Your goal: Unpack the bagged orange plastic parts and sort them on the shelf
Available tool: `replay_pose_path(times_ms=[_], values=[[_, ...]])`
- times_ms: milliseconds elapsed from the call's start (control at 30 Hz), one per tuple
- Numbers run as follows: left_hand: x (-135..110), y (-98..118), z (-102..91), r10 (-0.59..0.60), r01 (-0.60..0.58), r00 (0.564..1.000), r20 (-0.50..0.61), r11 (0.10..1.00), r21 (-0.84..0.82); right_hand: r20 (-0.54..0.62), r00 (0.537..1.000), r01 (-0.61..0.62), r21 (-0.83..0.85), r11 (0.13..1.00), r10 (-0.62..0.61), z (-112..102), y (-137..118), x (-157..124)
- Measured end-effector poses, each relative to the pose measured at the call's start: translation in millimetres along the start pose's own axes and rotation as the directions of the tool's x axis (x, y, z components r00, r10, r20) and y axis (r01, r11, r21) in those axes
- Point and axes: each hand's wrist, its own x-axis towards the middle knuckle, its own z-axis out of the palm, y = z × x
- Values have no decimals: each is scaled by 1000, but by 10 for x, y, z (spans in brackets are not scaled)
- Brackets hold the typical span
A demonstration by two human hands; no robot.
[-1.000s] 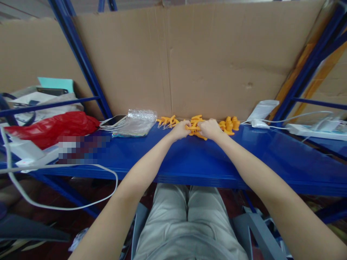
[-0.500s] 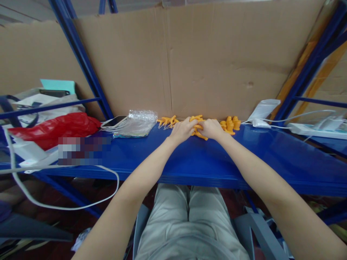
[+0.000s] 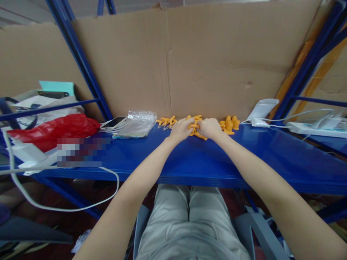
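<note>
Both my hands meet over a small heap of orange plastic pieces (image 3: 195,117) at the back of the blue shelf (image 3: 189,159). My left hand (image 3: 181,130) has its fingers curled on the pieces from the left. My right hand (image 3: 208,128) is closed on them from the right, knuckles almost touching the left hand. Orange pieces with small chains (image 3: 165,121) lie just to the left. A cluster of upright orange pieces (image 3: 230,124) stands just to the right. What the fingertips pinch is hidden.
A crumpled clear plastic bag (image 3: 137,122) and a phone (image 3: 113,122) lie left of the pieces. A red bag (image 3: 54,128), white cables (image 3: 65,207) and a white box sit at far left. A white pouch (image 3: 262,108) and power strip (image 3: 311,129) are right. Cardboard (image 3: 203,61) backs the shelf.
My left hand has slid a little to the right, closing the gap to my right hand over the orange pieces. Everything else stays put.
</note>
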Motion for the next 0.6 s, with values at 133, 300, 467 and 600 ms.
replay_pose_path(times_ms=[133,300,467,600], values=[[10,-3,7,-6,6,1000,1,1000,-11,3,1000,2,-1,1000,-2,5,0,1],[22,-4,-5,-37,39,999,36,997,-61,10,1000,5,3,1000,-5,12,-8,8],[53,15,-46,-96,109,993,73,976,-187,16,1000,10,7,1000,-10,11,-21,14],[73,56,-80,-168,197,978,120,935,-294,34,999,24,3,1000,-24,23,-19,27]])
